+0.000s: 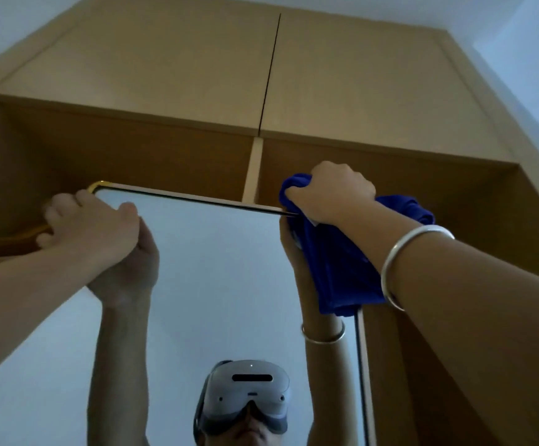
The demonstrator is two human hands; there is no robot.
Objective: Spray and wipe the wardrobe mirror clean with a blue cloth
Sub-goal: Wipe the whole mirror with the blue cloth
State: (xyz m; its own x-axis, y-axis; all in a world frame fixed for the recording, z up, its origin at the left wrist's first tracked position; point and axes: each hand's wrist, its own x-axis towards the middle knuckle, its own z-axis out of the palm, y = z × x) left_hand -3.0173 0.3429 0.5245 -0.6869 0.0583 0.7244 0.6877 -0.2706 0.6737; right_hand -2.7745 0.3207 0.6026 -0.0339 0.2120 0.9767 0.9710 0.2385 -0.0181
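Hands up top: left hand point(91, 226) gripping mirror point(213, 284) corner, right hand point(332, 194) bunching blue cloth point(342, 268) against the edge.

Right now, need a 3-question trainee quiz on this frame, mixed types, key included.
1. True or false: the right hand holds the blue cloth bunched at the mirror's top right corner.
2. Which part of the mirror does the left hand grip? A) bottom edge B) top left corner C) centre of the glass
3. Fill in: a silver ____ sits on the right wrist.

Key: 1 true; 2 B; 3 bangle
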